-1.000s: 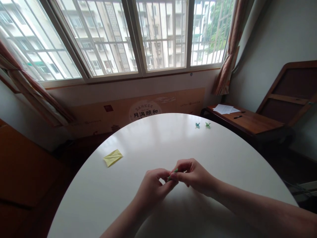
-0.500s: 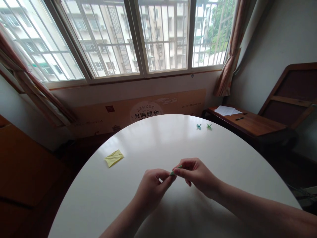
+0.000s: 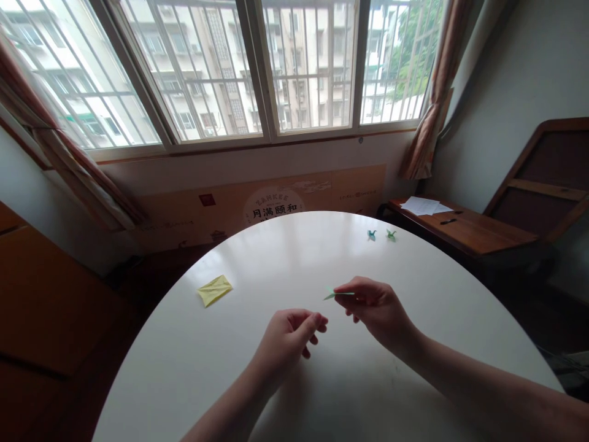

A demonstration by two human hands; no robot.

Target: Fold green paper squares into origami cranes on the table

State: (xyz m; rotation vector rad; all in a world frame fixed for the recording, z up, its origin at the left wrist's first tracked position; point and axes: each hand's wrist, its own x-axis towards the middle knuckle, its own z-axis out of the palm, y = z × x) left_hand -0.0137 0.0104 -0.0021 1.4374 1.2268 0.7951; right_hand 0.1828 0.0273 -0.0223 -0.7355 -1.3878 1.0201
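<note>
Between the thumb and fingers of my right hand (image 3: 375, 302) is a small piece of green folded paper (image 3: 329, 296). Thin pointed ends stick out of the grip to the left and right, while its middle is hidden by the fingertips. Lower and to the left, my left hand (image 3: 292, 331) is apart from the paper. Its fingers are loosely curled with the thumb against the index finger, and nothing shows in them. Both hands are above the white round table (image 3: 285, 264).
A creased yellow paper (image 3: 215, 290) lies on the table's left side. Two small origami birds, a blue-green one (image 3: 372, 234) and a green one (image 3: 391, 234), stand near the far edge. White sheets (image 3: 421, 205) rest on a wooden bench (image 3: 488, 232) at right.
My left hand has let go of the green folded paper. My right hand has lifted it up and away, opening a gap between the hands. The view has shifted slightly.
</note>
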